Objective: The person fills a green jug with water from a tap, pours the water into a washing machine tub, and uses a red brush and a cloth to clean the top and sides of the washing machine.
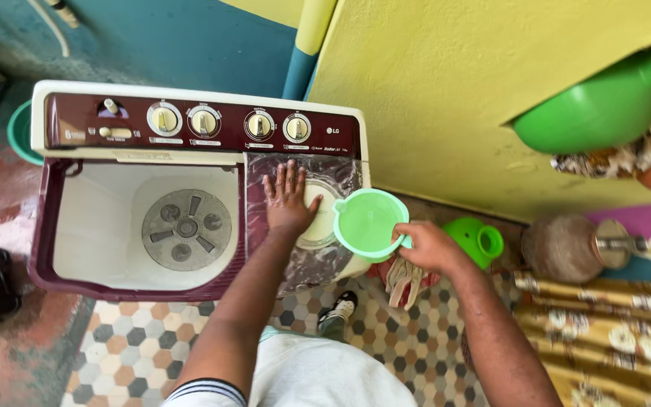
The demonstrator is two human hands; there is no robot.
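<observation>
Pale green plastic: a small round mug [367,222] was gripped by the right hand [429,247], fingers curled over its near rim and handle side.
Mug position: it hung tilted over the right end of the washing machine [190,136], just above the spin-tub lid.
Left hand: the left hand [288,200] lay flat, fingers spread and gripping nothing, pressing the clear patterned lid [337,177].
Handling: the mug looked light and stiff, probably slick when wet; the handle or rim seemed the surest hold. Whether it held water could not be told.
Wash tub: the open white wash tub [99,226] with its grey agitator disc [186,230] sat left of the flat hand.
Edges: a maroon rim framed the tub; the control panel with four dials [227,123] ran along the far side.
Open room: a yellow wall [476,90] stood close on the right; a green jug [480,240] and a brown pot [566,247] crowded the floor there. Tiled floor [137,347] lay nearer.
</observation>
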